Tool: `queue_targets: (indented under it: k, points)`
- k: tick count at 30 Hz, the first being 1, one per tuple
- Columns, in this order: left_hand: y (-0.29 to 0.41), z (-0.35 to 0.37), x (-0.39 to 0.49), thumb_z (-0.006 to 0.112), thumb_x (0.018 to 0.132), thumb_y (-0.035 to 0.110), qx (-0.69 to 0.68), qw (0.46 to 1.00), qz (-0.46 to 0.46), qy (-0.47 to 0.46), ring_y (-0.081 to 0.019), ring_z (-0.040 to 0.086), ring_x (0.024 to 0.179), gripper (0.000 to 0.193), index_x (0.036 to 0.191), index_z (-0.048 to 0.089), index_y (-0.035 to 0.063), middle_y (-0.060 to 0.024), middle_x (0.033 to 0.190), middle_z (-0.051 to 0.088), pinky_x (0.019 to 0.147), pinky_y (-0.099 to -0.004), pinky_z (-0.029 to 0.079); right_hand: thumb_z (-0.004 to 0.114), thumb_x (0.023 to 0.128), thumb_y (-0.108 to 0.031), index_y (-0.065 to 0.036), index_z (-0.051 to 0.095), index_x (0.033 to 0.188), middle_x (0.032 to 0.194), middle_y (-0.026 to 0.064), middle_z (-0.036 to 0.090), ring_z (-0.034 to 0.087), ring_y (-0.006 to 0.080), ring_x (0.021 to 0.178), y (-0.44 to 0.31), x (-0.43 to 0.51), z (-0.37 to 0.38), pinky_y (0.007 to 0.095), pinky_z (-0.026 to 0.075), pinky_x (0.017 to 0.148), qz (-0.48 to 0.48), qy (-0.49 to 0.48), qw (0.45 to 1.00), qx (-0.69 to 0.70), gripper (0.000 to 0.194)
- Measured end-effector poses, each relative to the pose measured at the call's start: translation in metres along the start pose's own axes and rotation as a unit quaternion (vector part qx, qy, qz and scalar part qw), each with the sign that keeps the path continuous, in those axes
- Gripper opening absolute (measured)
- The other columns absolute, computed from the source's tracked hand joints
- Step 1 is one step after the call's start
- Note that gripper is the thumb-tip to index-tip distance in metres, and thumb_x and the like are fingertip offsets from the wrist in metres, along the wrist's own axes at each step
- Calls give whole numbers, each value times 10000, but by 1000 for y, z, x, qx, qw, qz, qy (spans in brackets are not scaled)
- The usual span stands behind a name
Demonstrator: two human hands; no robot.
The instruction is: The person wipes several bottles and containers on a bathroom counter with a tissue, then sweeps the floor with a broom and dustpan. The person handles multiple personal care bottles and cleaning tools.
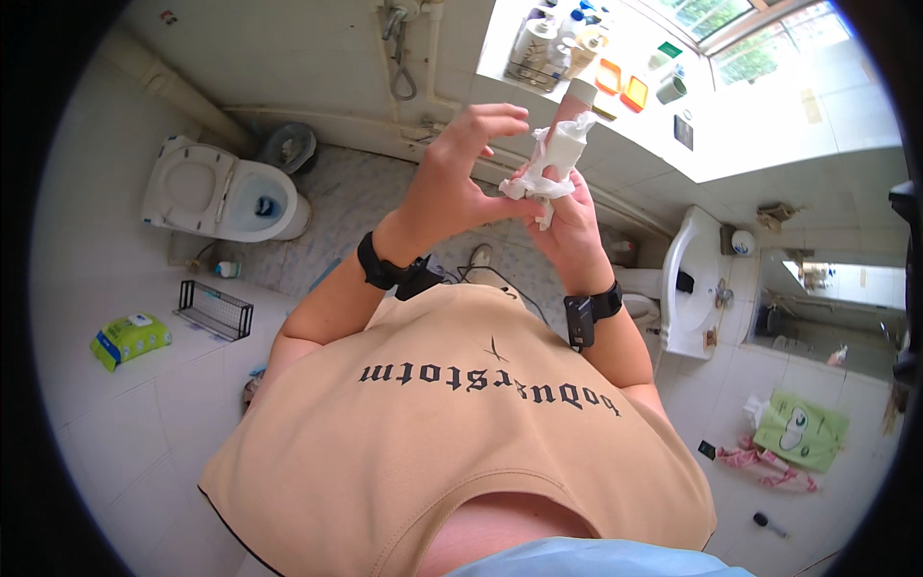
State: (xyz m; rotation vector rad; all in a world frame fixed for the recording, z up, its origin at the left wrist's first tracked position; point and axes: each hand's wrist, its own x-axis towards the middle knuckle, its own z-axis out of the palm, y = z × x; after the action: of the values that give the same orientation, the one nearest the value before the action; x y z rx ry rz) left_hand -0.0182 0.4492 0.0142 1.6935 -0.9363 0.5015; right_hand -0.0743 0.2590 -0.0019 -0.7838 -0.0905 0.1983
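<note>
My right hand (566, 216) holds a pink bottle with a pale cap (573, 104) and a crumpled white tissue (559, 159) lying against its side. The bottle stands slanted, its capped end pointing towards the window ledge. My left hand (469, 162) is beside it with the fingers spread; its thumb reaches to the lower edge of the tissue, and whether it presses on it I cannot tell. The palm side of the right hand is partly hidden by the tissue. Both wrists wear black straps with small devices.
Pump bottles (533, 47) in a wire rack and orange soap dishes (634, 94) are on the window ledge (670, 155). An open toilet (267, 202) and a waste bin (292, 148) are at left, a washbasin (696, 288) at right. A wire basket (213, 310) is near a green wipes pack (130, 339).
</note>
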Motion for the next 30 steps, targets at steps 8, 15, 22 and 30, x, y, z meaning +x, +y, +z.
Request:
queue_targets:
  k: [8,15,22,30]
  points:
    - [-66,-37,70,646,1050,216,-316,932,-134,-112,-198,577,1305,546,1553,485,78,-118,1556,533,1013,-359,530,680,1051,-268,-45,597,1259,993,51,676,698,156,834,-11,69,-33,303,565,656,99,-93,990,-47,316]
    - [-97,-52,112,776,931,-12,-204,952,-161,-160,-192,696,1125,341,1260,687,-26,-124,1241,725,972,-323,583,680,1052,-268,-36,702,1083,867,-38,660,591,48,724,-42,134,-79,253,476,607,131,-103,983,-71,235]
    - [-113,-41,99,814,878,-53,-140,962,-234,-21,-223,723,1101,353,1213,703,-38,-183,1196,749,971,-349,600,714,1026,-216,-6,690,1176,981,12,711,633,70,758,-47,183,-119,234,499,622,200,-100,974,24,259]
    - [-112,-16,98,843,863,-30,-62,968,-221,104,-168,750,1015,312,1153,729,-25,-132,1161,773,916,-295,617,711,1020,-149,-48,659,1299,1129,22,738,704,78,911,-77,221,-132,210,592,689,153,-53,986,-46,302]
